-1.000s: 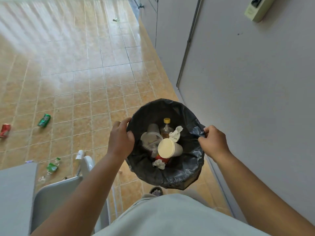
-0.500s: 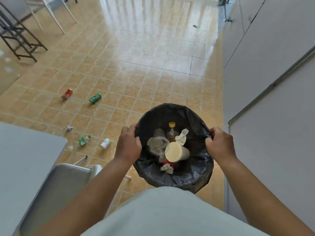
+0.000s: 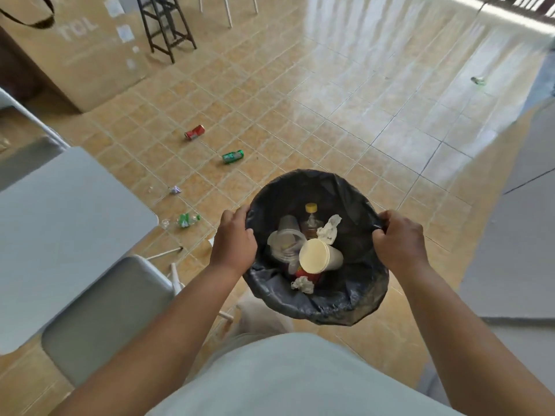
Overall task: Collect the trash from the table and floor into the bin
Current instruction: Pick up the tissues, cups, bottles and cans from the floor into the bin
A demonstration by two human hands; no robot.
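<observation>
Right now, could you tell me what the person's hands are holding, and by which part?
Both hold the bin by its bag-lined rim: the left hand on its left edge, the right hand on its right edge.

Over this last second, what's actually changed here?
The view has swung left, from the wall toward the open floor, bringing the red can, green can and crushed bottle further into sight. Unchanged: the left hand and right hand still grip the bin, with the same trash inside.
</observation>
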